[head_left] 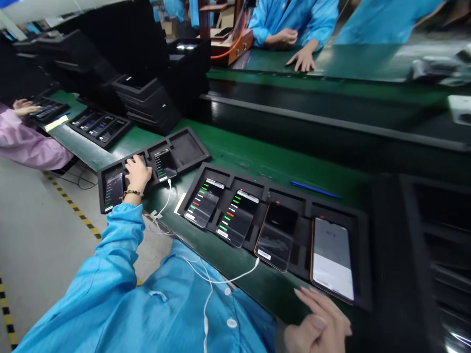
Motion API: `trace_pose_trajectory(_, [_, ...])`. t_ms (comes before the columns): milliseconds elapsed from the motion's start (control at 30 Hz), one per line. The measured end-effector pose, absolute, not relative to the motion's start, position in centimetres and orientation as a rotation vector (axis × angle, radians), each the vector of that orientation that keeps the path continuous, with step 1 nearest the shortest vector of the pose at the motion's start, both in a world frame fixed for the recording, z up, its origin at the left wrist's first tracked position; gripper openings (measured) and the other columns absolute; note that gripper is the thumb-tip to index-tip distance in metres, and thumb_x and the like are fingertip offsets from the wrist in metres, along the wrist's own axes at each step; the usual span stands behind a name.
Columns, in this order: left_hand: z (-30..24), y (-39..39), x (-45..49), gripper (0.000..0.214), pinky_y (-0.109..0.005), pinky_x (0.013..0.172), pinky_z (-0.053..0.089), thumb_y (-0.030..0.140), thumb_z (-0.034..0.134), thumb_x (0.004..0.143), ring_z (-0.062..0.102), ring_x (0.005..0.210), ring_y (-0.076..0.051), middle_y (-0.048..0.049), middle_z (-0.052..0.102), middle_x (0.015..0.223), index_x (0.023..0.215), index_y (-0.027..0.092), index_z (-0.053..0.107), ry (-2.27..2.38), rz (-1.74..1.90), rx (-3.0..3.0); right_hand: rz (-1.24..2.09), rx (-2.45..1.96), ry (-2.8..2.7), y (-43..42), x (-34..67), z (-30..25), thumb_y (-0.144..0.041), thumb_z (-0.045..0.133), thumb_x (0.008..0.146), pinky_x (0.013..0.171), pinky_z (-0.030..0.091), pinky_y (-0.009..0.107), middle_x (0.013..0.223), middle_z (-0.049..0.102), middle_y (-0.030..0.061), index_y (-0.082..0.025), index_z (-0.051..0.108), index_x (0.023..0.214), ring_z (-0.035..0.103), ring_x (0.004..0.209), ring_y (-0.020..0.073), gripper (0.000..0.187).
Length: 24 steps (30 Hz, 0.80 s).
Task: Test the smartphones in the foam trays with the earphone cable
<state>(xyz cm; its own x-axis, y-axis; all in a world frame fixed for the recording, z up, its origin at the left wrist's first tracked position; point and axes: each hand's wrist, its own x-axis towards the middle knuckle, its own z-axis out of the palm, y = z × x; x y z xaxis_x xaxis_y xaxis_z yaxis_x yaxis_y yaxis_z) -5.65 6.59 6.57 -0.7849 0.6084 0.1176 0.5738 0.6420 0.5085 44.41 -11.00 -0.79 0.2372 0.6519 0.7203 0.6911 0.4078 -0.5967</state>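
My left hand [138, 175] reaches into the left black foam tray [193, 147], its fingers bent down over a compartment. What lies under the fingers is mostly hidden. On either side of it are a smartphone [114, 192] and a cabled smartphone [165, 165], both showing lists. Near the front edge of the right foam tray [362, 255], my right hand [320, 321] has its fingers extended, with nothing visible in them. That tray bears a smartphone with a list [205, 202], another list phone [238, 217], a dark phone [276, 236] and a white-and-grey-screened phone [332, 257].
White cables [235, 280] hang across my smock. A blue pen [315, 189] lies behind the right tray. Stacked black trays [147, 103] stand at the back left; dark trays [441, 245] are at right. Co-workers' hands [303, 59] are across the bench and at far left.
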Motion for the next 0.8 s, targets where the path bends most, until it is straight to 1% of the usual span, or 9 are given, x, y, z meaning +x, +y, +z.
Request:
trace_pose_trajectory(67, [7.3,6.6,-6.4,0.049,-0.079,0.122,0.038,0.014,0.077,0.079,0.043,0.153,-0.051,-0.029,0.053,0.152,0.125,0.016,0.061,2.733,1.005,0.933,-0.018,-1.305,-1.459,-11.5,45.0,-1.1,-0.031,0.044,0.116,0.083,0.052,0.045,0.087,0.076,0.0112,-0.018,0.077,0.087,0.075,0.084,0.0265,0.045])
trace_pose_trajectory(133, [8.2,6.2,-7.6,0.043,-0.069,0.121,0.046,0.017,0.077,0.079,0.057,0.14,-0.044,-0.0225,0.063,0.135,0.118,0.017,0.06,2.643,1.208,0.828,-0.001,-1.337,-1.457,-11.6,45.5,-1.6,-0.035,0.044,0.117,0.083,0.052,0.046,0.087,0.076,0.0123,-0.019,0.077,0.087,0.075,0.084,0.0276,0.047])
trace_pose_trajectory(233, [10.0,4.8,-8.7,0.025,-0.05,0.105,0.061,0.028,0.066,0.092,0.071,0.108,-0.029,-0.0091,0.068,0.105,0.114,0.019,0.059,2.475,1.478,0.687,-0.022,-1.374,-1.417,-11.3,45.7,-2.5,-0.037,0.044,0.117,0.082,0.05,0.047,0.085,0.076,0.013,-0.019,0.077,0.085,0.074,0.082,0.0283,0.049])
trace_pose_trajectory(333, [11.7,2.8,-7.5,0.019,-0.037,0.089,0.066,0.037,0.058,0.099,0.072,0.09,-0.021,-0.0045,0.072,0.093,0.107,0.02,0.063,1.921,1.869,0.549,-0.076,-1.353,-1.398,-10.9,45.5,-3.2,-0.035,0.047,0.115,0.08,0.05,0.047,0.081,0.075,0.012,-0.02,0.077,0.081,0.073,0.079,0.0279,0.048])
trace_pose_trajectory(400, [12.5,1.8,-5.2,0.024,-0.034,0.087,0.066,0.041,0.058,0.101,0.074,0.093,-0.021,-0.006,0.077,0.096,0.109,0.02,0.068,1.399,2.045,0.459,-0.102,-1.338,-1.371,-10.7,45.2,-3.4,-0.035,0.049,0.115,0.079,0.05,0.047,0.079,0.074,0.0118,-0.021,0.077,0.078,0.072,0.077,0.0282,0.048])
trace_pose_trajectory(467, [12.7,1.5,-2.3,0.033,-0.033,0.085,0.066,0.044,0.057,0.103,0.076,0.1,-0.023,-0.0098,0.081,0.107,0.12,0.019,0.071,1.12,2.021,0.408,-0.1,-1.343,-1.355,-10.6,45.0,-3.3,-0.034,0.049,0.114,0.08,0.05,0.048,0.08,0.074,0.0123,-0.021,0.077,0.077,0.072,0.079,0.0292,0.048])
trace_pose_trajectory(600, [11.7,2.1,3.9,0.059,-0.04,0.087,0.068,0.051,0.052,0.103,0.079,0.111,-0.03,-0.0227,0.077,0.134,0.146,0.013,0.066,0.891,1.719,0.267,-0.093,-1.335,-1.406,-10.7,45.0,-2.8,-0.031,0.049,0.115,0.081,0.048,0.047,0.084,0.074,0.0125,-0.02,0.077,0.08,0.071,0.081,0.0283,0.046])
trace_pose_trajectory(667, [10.8,2.4,6.5,0.066,-0.045,0.092,0.068,0.051,0.048,0.104,0.079,0.116,-0.033,-0.0249,0.074,0.142,0.155,0.012,0.062,0.806,1.569,0.228,-0.1,-1.35,-1.422,-10.7,45.1,-2.7,-0.033,0.047,0.116,0.081,0.048,0.046,0.084,0.074,0.0124,-0.02,0.077,0.082,0.071,0.082,0.0276,0.047])
trace_pose_trajectory(800, [9.1,2.1,10.4,0.065,-0.045,0.09,0.068,0.049,0.044,0.107,0.081,0.112,-0.034,-0.0255,0.075,0.142,0.155,0.009,0.063,0.682,1.272,0.222,-0.09,-1.407,-1.446,-11.0,45.4,-2.9,-0.039,0.045,0.118,0.083,0.05,0.047,0.089,0.075,0.0134,-0.019,0.077,0.086,0.071,0.086,0.028,0.05])
